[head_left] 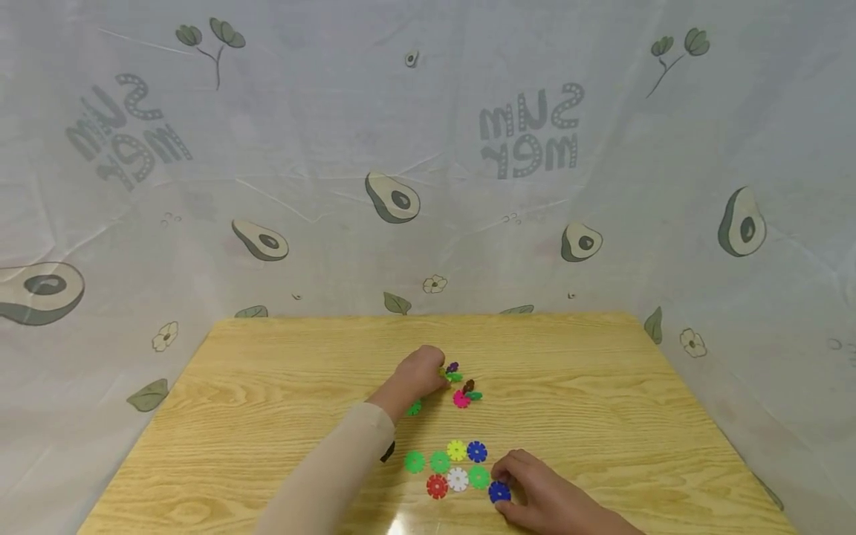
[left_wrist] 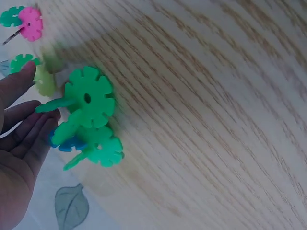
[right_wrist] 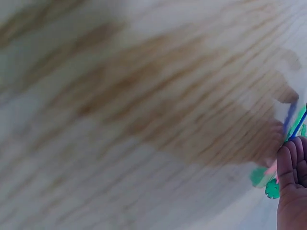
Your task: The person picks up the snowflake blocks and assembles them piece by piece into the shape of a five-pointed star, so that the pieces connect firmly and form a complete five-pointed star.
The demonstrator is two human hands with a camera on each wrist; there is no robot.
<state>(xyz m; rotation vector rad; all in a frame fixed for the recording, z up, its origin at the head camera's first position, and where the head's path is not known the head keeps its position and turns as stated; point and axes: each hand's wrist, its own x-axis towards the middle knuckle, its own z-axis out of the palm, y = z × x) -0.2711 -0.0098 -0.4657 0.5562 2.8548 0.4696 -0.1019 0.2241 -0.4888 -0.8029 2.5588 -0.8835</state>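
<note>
At the far middle of the table my left hand (head_left: 421,371) is beside a small cluster of joined notched discs, with yellow, green (head_left: 455,377) and purple (head_left: 453,366) showing. In the left wrist view its thumb and extended fingers are apart near the yellow disc (left_wrist: 45,82) of that cluster. A larger joined cluster of green discs (left_wrist: 91,98) with a blue one stands closer to that camera, overlapping the fingertips. Near the front, my right hand (head_left: 542,494) pinches a blue notched disc (head_left: 499,492) between thumb and fingers. The right wrist view catches this disc (right_wrist: 298,125) edge-on.
Several loose discs lie flat near the front, among them red (head_left: 438,487), white (head_left: 458,479), yellow (head_left: 457,450) and another blue (head_left: 477,452). A joined pink, brown and green cluster (head_left: 462,399) stands behind them. A printed curtain (head_left: 321,260) borders the wooden table (head_left: 568,371).
</note>
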